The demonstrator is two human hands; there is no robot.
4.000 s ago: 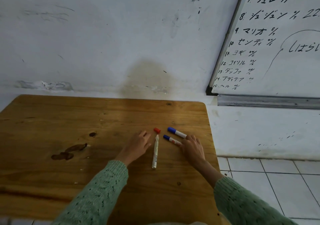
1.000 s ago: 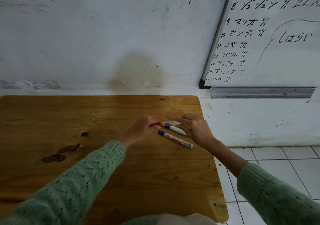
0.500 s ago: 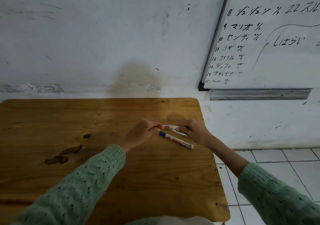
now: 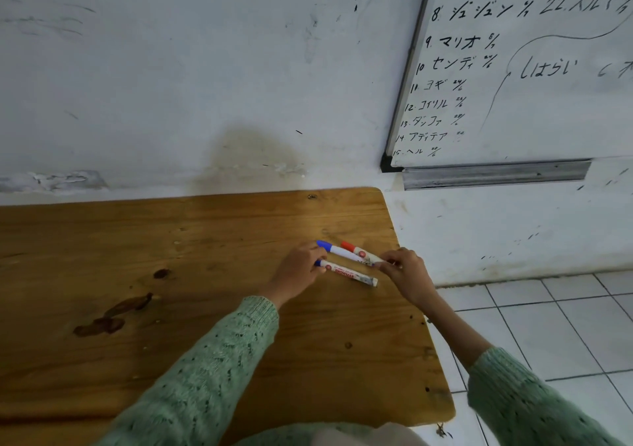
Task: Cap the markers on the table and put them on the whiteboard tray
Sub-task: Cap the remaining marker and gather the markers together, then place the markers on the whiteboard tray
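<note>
Three white markers lie side by side near the right edge of the wooden table [image 4: 171,240]. The red-capped marker [image 4: 360,252] is farthest, a blue-capped marker [image 4: 337,250] lies beside it, and a second blue-capped marker [image 4: 347,272] is nearest me. My right hand [image 4: 406,270] pinches the tail end of the red-capped marker. My left hand [image 4: 297,270] has its fingertips closed on the cap end of the nearest blue marker. The grey whiteboard tray [image 4: 496,174] runs along the bottom of the whiteboard [image 4: 534,68], up and to the right of the table.
The table's back edge meets a stained white wall. Dark stains [image 4: 109,318] mark the wood on the left. Right of the table is a drop to a white tiled floor [image 4: 565,325]. The tray sits just beyond the table's far right corner.
The red cap went onto its marker, held between both hands. My left hand has since let go of the red cap and moved down to the nearest blue marker's cap.
</note>
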